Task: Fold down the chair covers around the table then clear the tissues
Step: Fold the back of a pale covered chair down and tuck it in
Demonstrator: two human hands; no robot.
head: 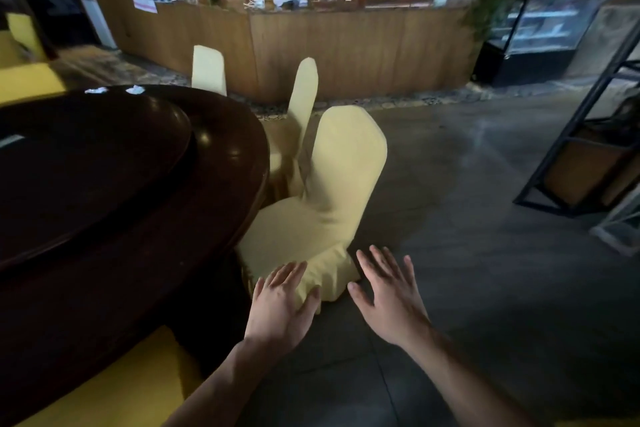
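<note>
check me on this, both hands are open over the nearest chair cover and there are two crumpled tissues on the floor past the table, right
Not quite. The head view shows the two crumpled tissues lying on the far edge of the dark table, not on the floor. The rest holds: left hand and right hand are open by the nearest chair cover.

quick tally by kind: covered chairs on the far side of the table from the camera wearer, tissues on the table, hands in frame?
Pale yellow covered chairs: 3, the nearest chair, the middle chair and the far chair
Crumpled white tissues on the dark table: 2, left tissue and right tissue
Hands, both open and empty: 2, left hand and right hand
Total: 7
</note>
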